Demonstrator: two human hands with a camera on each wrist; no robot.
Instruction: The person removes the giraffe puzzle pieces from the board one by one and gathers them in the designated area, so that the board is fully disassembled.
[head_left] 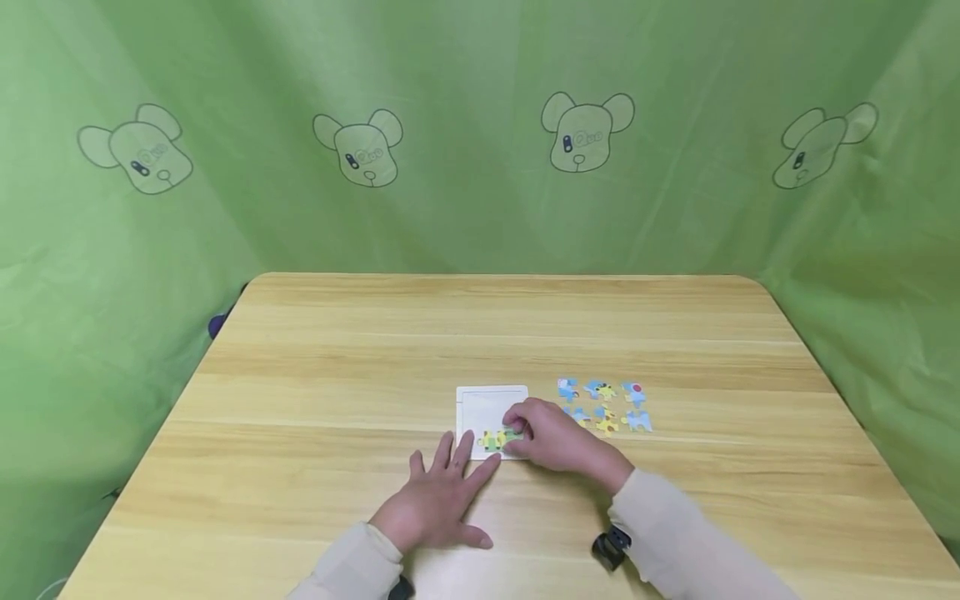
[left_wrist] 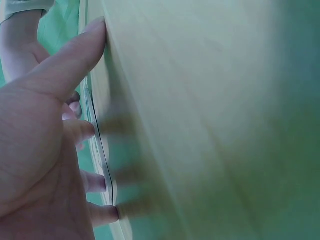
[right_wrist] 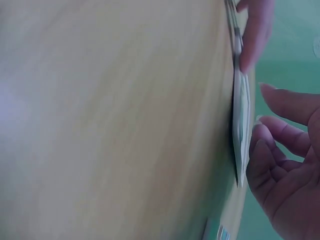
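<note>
A white puzzle tray (head_left: 491, 403) lies on the table, with joined yellow-green puzzle pieces (head_left: 491, 440) along its near side. My left hand (head_left: 438, 504) has its fingers spread, the fingertips at the tray's near left edge. In the left wrist view the left thumb (left_wrist: 75, 55) stands apart from the other fingers. Over the tray's right part is my right hand (head_left: 551, 437), thumb and forefinger bent on either side of a green piece (head_left: 513, 434). The right wrist view shows that right hand (right_wrist: 290, 160) with a gap between thumb and forefinger, no piece visible there.
Several loose blue and yellow puzzle pieces (head_left: 606, 390) lie in two rows right of the tray, beyond the right forearm. The wooden table (head_left: 337, 358) has rounded far corners. A green curtain (head_left: 480, 225) with bear-head drawings surrounds it.
</note>
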